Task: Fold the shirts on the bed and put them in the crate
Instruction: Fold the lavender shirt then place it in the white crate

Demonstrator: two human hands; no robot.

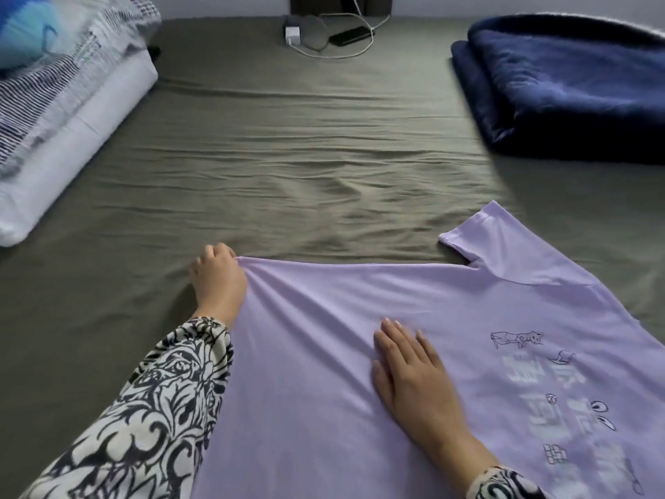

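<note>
A lilac T-shirt (324, 372) with a printed front lies spread on the olive-grey bed sheet (288, 145), its hem to the left and one short sleeve (478, 239) pointing away from me at the right. My left hand (219, 279) grips the shirt's far hem corner, and the cloth bunches into creases there. My right hand (410, 372) lies flat with straight fingers on the middle of the shirt, pressing it down. No crate is in view.
A folded dark blue blanket (568, 88) lies at the back right. White and striped bedding (61, 113) is piled at the left. A white charger (292, 34), its cable and a black device (351, 34) sit at the far edge.
</note>
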